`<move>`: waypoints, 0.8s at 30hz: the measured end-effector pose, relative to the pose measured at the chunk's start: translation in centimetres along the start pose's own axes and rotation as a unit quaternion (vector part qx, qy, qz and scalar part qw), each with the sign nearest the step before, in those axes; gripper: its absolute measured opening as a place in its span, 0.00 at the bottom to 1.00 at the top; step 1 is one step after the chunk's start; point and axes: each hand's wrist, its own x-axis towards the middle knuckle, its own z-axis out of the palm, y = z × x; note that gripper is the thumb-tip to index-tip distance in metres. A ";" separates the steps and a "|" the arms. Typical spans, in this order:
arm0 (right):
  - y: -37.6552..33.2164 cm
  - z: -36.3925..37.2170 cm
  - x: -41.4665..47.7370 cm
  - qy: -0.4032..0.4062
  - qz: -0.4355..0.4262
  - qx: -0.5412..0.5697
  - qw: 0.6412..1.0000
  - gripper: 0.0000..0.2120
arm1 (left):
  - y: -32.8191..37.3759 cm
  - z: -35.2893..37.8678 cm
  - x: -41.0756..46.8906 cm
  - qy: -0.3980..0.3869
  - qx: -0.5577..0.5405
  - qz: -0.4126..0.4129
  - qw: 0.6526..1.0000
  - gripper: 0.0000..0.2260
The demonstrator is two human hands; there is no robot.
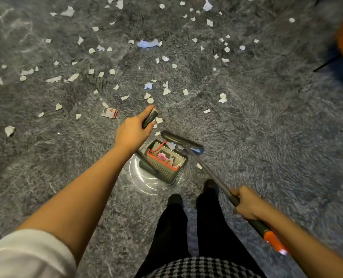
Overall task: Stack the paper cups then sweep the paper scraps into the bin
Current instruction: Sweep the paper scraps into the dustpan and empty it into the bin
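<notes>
Head view, mid-sweep: a person's left hand (131, 135) grips the dustpan (166, 171) handle and the right hand (246, 205) grips the broom (181, 140), its head at the pan's mouth. Paper scraps (112, 71) litter the carpet (267, 117) beyond and likely need further strokes inward.

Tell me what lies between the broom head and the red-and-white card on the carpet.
Head view: the left hand, gripping the dustpan handle, sits between the broom head and the card, with a few paper scraps beside it.
</notes>
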 end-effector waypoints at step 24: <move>1.5 -1.1 -3.1 -0.001 0.013 -0.021 1.000 0.21 | 0.8 1.0 -2.3 -0.002 0.027 0.010 1.000 0.23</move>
